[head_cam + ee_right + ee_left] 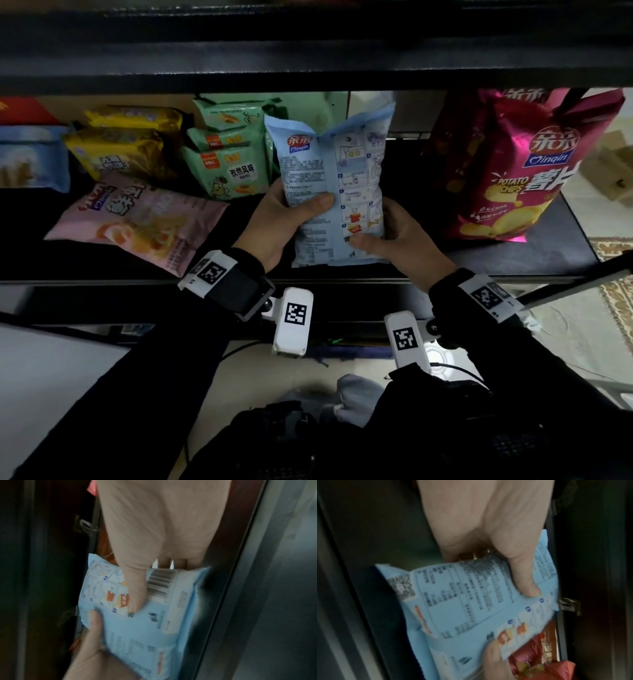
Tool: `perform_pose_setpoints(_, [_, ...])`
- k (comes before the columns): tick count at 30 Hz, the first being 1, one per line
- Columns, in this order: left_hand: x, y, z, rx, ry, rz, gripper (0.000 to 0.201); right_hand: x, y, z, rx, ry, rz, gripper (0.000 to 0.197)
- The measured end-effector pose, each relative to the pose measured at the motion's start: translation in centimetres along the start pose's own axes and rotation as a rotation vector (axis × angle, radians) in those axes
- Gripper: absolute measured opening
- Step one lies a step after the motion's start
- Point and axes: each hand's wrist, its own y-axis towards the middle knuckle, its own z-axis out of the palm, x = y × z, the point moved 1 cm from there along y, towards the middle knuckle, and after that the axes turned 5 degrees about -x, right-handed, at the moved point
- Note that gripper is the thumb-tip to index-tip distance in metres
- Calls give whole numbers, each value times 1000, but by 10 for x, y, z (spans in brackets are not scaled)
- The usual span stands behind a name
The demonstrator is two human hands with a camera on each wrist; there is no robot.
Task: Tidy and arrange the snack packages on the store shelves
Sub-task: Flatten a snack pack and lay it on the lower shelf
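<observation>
A light blue snack bag (332,178) is held upright over the dark shelf (534,253), its printed back facing me. My left hand (284,212) grips its left edge, thumb across the back. My right hand (394,236) grips the lower right corner, thumb lying on the panel. In the left wrist view the thumb of my left hand (522,574) presses into the blue bag (462,608). In the right wrist view my right hand (135,588) pinches the blue bag (154,628) beside its barcode. The fingers of both hands are hidden behind the bag.
A magenta potato chip bag (507,164) stands at the right. A pink bag (144,222) lies flat at the left. Green packs (226,161) and yellow packs (123,147) are stacked behind it, with a blue pack (30,161) at far left. An upper shelf (308,54) overhangs.
</observation>
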Motion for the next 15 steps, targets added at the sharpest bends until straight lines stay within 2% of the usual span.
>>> perform_pose_setpoints(2, [-4, 0, 0, 10, -57, -45, 74, 0, 2, -2, -48, 63, 12, 57])
perform_pose_setpoints(4, [-6, -1, -1, 153, -98, -114, 74, 3, 6, -3, -140, 136, 55, 50])
perform_pose_setpoints(6, [-7, -8, 4, 280, -88, -137, 73, 10, 8, 0, -152, 41, 31, 43])
perform_pose_setpoints(9, [-5, -22, 20, 309, -9, -1, 64, 24, 8, 7, -112, 55, -38, 36])
perform_pose_setpoints(10, [-3, -26, 25, 308, 53, 62, 61, 28, 6, 10, -109, 94, -49, 46])
perform_pose_setpoints(12, [1, -32, 31, 323, 203, 153, 65, 34, 2, 12, -116, 184, -61, 79])
perform_pose_setpoints(13, [3, -36, 32, 337, 262, 186, 72, 36, 0, 13, -125, 244, -79, 87])
perform_pose_setpoints(15, [7, -42, 34, 349, 328, 246, 83, 41, -2, 15, -165, 343, -93, 88])
